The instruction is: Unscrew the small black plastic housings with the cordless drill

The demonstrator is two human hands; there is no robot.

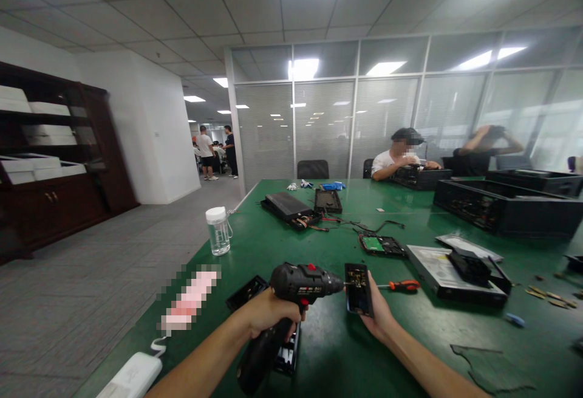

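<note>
My left hand (pixel 266 312) is wrapped round the grip of a black cordless drill (pixel 300 282) with red buttons. The drill points right, and its bit meets or nearly meets a small black case with an exposed circuit board (pixel 358 302). That case stands tilted up in my right hand (pixel 379 314), whose fingers close around its right side and lower edge. Just beyond the right hand lies an orange and black screwdriver (pixel 405 287). Below the drill sits a black frame-like part (pixel 288 358), partly hidden by it, and another black part (pixel 246 292) lies behind my left hand.
On the green table (pixel 319 249) stand a clear water bottle (pixel 218 234), a white power strip (pixel 132 377) and a metal drive case (pixel 437 270). Open computer cases (pixel 510 206) line the right side. A person (pixel 396 158) works across the table.
</note>
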